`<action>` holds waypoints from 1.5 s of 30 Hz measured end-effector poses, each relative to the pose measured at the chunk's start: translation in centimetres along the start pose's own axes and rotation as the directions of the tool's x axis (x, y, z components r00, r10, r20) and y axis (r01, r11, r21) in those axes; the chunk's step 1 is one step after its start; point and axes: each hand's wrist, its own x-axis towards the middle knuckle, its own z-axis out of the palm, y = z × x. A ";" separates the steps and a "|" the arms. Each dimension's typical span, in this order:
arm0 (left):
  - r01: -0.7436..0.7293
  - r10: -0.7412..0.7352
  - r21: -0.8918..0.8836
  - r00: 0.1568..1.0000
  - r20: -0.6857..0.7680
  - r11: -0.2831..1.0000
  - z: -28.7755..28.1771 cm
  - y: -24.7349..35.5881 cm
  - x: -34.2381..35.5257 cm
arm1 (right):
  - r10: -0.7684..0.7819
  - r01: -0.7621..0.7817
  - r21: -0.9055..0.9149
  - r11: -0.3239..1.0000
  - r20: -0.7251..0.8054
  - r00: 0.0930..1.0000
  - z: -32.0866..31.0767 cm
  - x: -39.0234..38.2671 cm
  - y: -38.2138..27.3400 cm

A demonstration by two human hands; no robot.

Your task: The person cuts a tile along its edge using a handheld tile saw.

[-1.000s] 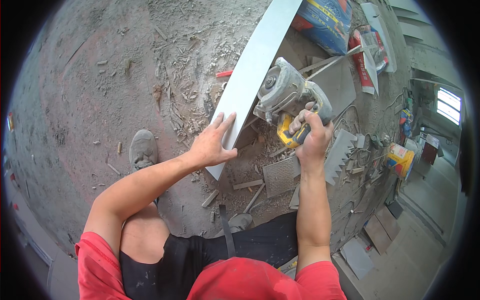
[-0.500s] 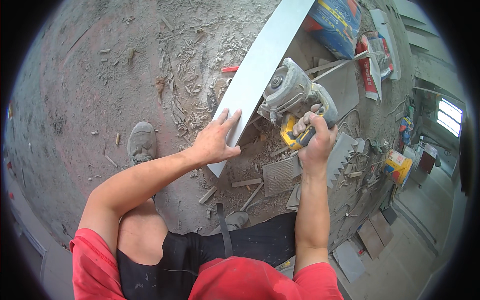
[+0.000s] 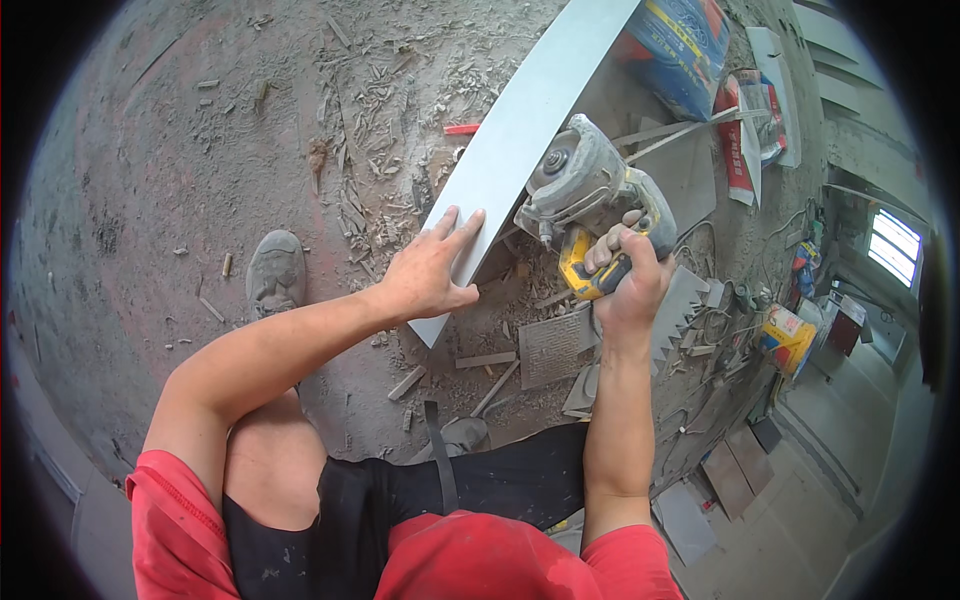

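A long white strip of tile or board (image 3: pixel 535 105) slants from the top middle down toward me. My left hand (image 3: pixel 432 270) rests on its near end, fingers spread over the white face and thumb reaching past the right edge. To the right, my right hand (image 3: pixel 630 270) is wrapped around the handle of a dusty yellow-and-grey circular saw (image 3: pixel 585 180). The saw's guard and round hub lie along the strip's right edge. I cannot tell whether its blade touches the strip.
Chips and offcuts litter the dusty ground, with a red stick (image 3: pixel 461 129) left of the strip. Blue bag (image 3: pixel 675 60) and torn red packaging (image 3: pixel 740 150) lie at the far right. A notched trowel (image 3: pixel 680 305), textured tile piece (image 3: pixel 552 350) and yellow bucket (image 3: pixel 787 338) stand nearer. My shoe (image 3: pixel 276 270) is at left.
The whole view has shifted slightly. Both hands, the saw and the white strip keep nearly the same places relative to one another.
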 end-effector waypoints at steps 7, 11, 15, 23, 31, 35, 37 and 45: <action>0.003 -0.003 -0.004 1.000 0.005 1.000 -0.1 0.1 0.1 | 0.003 -0.003 -0.028 1.000 0.000 1.000 0.0 -0.4 0.0; 0.004 -0.004 -0.005 1.000 0.009 1.000 -0.1 0.0 0.0 | 0.010 -0.010 -0.018 1.000 0.011 1.000 0.0 -0.4 0.0; -0.009 0.009 -0.015 1.000 -0.002 1.000 0.0 -0.2 0.0 | 0.013 -0.012 -0.031 0.999 0.014 1.000 0.0 -0.5 -0.1; -0.010 0.010 -0.003 1.000 0.000 1.000 -0.1 0.0 0.0 | 0.029 -0.029 -0.012 1.000 0.009 1.000 0.0 -0.6 0.0; -0.007 0.007 0.002 1.000 0.004 1.000 -0.3 0.2 0.1 | 0.042 -0.042 -0.006 0.999 0.005 0.999 -0.2 -0.7 -0.2; 0.004 -0.004 -0.003 1.000 0.029 1.000 -0.3 0.1 0.1 | 0.045 -0.045 -0.013 0.999 0.013 0.999 -0.1 -0.8 -0.2; -0.011 0.011 0.003 1.000 -0.005 1.000 -0.1 0.0 0.1 | 0.053 -0.053 -0.007 0.999 0.012 0.999 -0.2 -0.8 -0.2; -0.014 0.014 -0.008 1.000 0.001 1.000 -0.1 0.0 0.1 | 0.060 -0.060 -0.004 0.998 0.012 0.998 -0.2 -1.0 -0.1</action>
